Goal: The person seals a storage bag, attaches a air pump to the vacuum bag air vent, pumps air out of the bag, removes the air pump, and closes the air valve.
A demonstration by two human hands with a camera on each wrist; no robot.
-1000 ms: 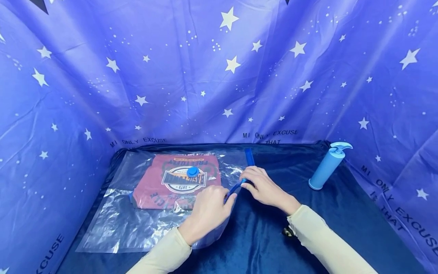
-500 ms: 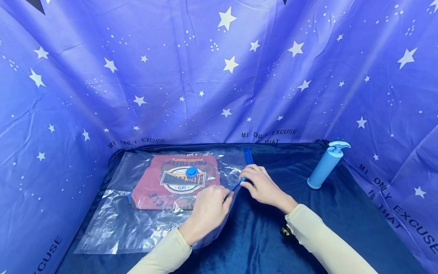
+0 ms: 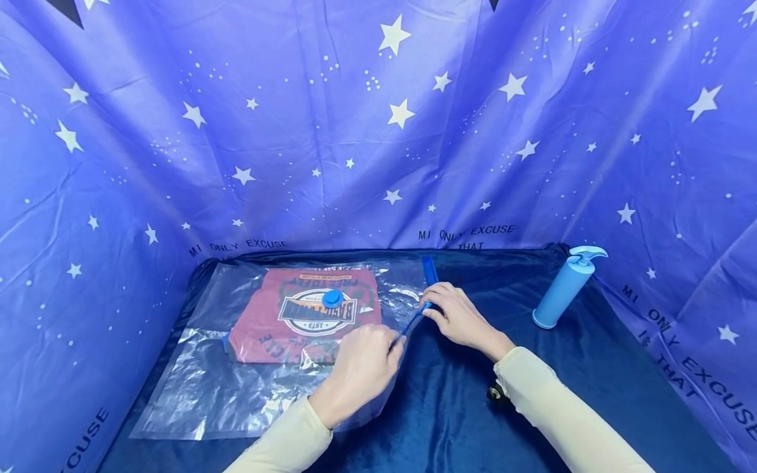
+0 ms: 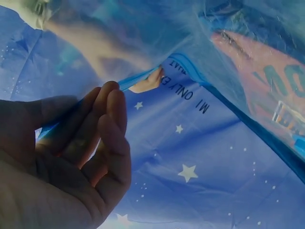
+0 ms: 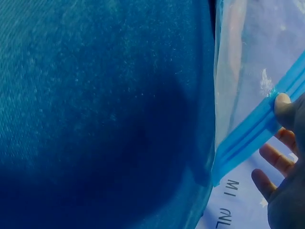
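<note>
Clear plastic bag (image 3: 198, 378), a red garment (image 3: 310, 322) inside, lies toward nine o'clock of the left hand (image 3: 362, 364). That hand and the right hand (image 3: 461, 318), at its two o'clock, each pinch the bag's blue strip (image 5: 250, 134), apparently to keep the edge raised and taut; the blue pump (image 3: 564, 292) stands apart near the right hand's three o'clock

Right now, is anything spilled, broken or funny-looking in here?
I see nothing spilled or broken. One funny thing: from the head view, the printing on the red cloth in the clear bag is upside down. The bag's blue strip slants too, but the left hand and right hand are pinching it.
</note>
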